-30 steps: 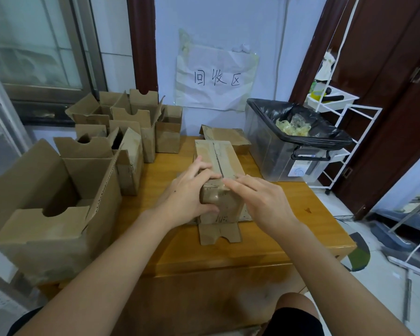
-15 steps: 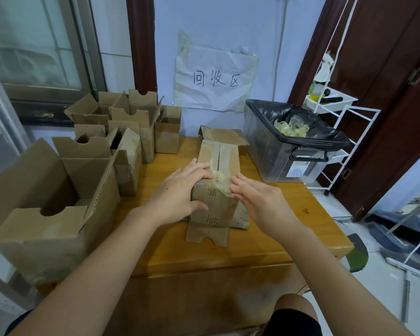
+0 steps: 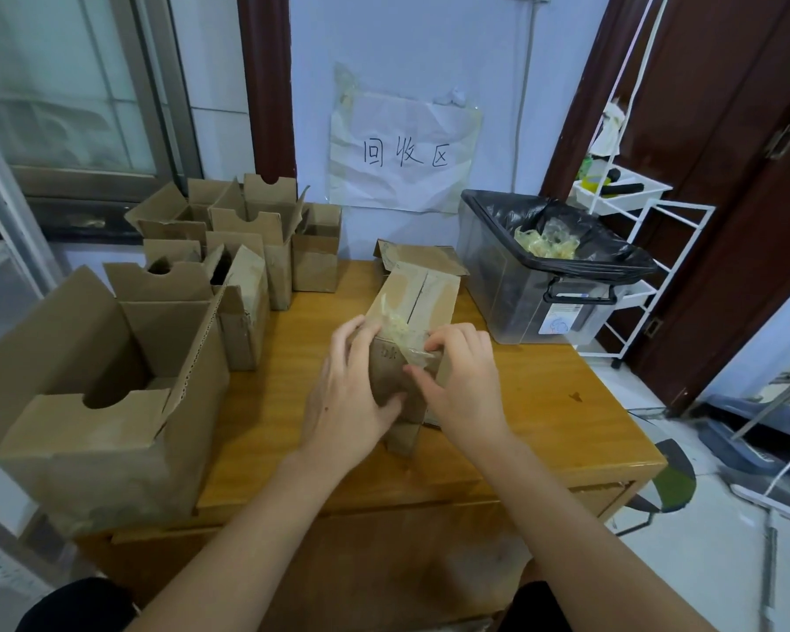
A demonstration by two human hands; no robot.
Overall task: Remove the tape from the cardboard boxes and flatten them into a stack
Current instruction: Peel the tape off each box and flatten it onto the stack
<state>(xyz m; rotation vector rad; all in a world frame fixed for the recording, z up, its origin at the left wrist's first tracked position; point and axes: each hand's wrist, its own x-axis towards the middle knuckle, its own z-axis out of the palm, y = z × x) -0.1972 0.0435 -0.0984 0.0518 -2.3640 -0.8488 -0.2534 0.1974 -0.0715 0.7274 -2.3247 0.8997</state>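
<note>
Wooden table (image 3: 543, 403) carries open cardboard boxes (image 3: 110, 380) and a lined bin (image 3: 543, 285).

Left hand (image 3: 345, 399) and right hand (image 3: 464, 385) sit on either side of one cardboard box (image 3: 411, 330) on the table (image 3: 543, 417), box between them. Strip of tape (image 3: 400, 333) on the box's near top edge, between the hands' fingertips. Left of the left hand: large open box (image 3: 97, 394), nearest. Beyond it, behind and left of the hands, a cluster of open boxes (image 3: 242, 248). Behind and right of the right hand: lined bin (image 3: 543, 275) with crumpled tape (image 3: 546, 241) in it. Rack (image 3: 630, 248) right of the bin. Paper sign (image 3: 404, 152) on the wall behind the hands.
</note>
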